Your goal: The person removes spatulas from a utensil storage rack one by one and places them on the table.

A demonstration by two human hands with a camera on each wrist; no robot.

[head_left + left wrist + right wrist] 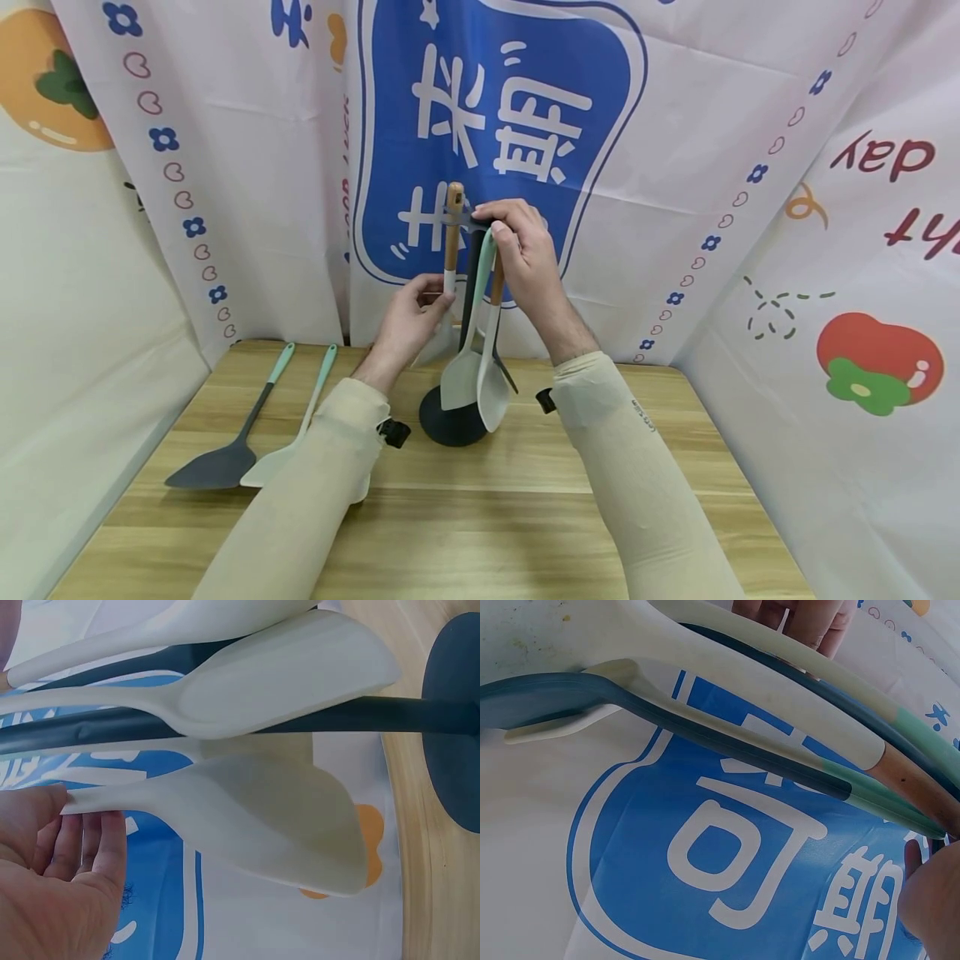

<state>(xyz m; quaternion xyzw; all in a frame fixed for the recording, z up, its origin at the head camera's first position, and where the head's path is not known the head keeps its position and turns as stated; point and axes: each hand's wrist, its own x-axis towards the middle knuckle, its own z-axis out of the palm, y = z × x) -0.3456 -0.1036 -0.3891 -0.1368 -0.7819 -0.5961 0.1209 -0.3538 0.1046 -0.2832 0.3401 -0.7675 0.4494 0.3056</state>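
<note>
A black utensil stand (pixel 453 429) with a round base and upright post stands near the table's back edge. My left hand (pixel 416 312) pinches the pale neck of a wooden-handled spatula (pixel 277 825) at the stand's left side; its wooden handle (pixel 453 225) points up. At the stand's top, my right hand (pixel 525 250) grips with fingers curled over the black head, thumb by the hanging handles. Below it hang a mint-handled utensil (pixel 461 379), a pale spoon (pixel 492 400) with a wooden handle, and a dark utensil (pixel 727 746) with a mint handle.
On the table's left lie a dark turner (pixel 217 467) and a pale turner (pixel 273 467), both with mint handles. Another pale edge (pixel 363 489) shows beside my left sleeve. A printed curtain (pixel 300 208) hangs close behind the stand.
</note>
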